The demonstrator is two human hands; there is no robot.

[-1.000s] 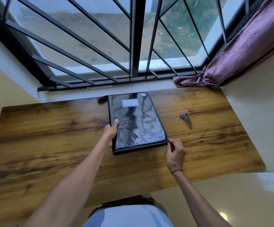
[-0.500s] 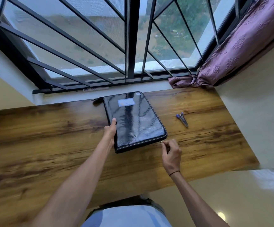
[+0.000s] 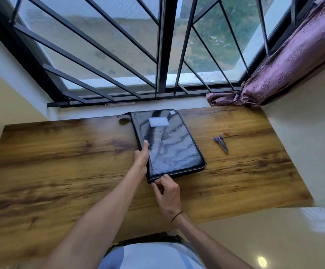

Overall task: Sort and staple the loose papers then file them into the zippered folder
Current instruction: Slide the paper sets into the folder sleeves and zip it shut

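Black glossy zippered folder [image 3: 168, 144] is lying flat and closed on the wooden surface [image 3: 60, 162], far edge near the window sill, a pale label [image 3: 159, 121] showing on the cover toward that far end. Right hand [image 3: 167, 193] is sitting at the folder's near-left corner, grip curled with thumb and fingertips pinching at the zipper edge there; the puller itself is too small to make out. Left hand [image 3: 142, 157] is lying just beyond that grip, along the folder's left edge, thumb pressing flat on the cover, the other fingers hidden beside the edge, so whether that grip is curling round the edge cannot be told. A strap or tab [image 3: 123, 115] is sticking out at the folder's far-left corner, well beyond both grips. Small blue and metal stapler [image 3: 221, 143] is lying on the surface to the right of the right grip and further out, apart from the folder. A thin dark band [image 3: 176, 216] is circling the right wrist. Beyond everything, a black barred window grille [image 3: 161, 55] is standing over the sill, and a purple patterned curtain [image 3: 293, 61] is bunching at the far right corner. No loose papers are showing.
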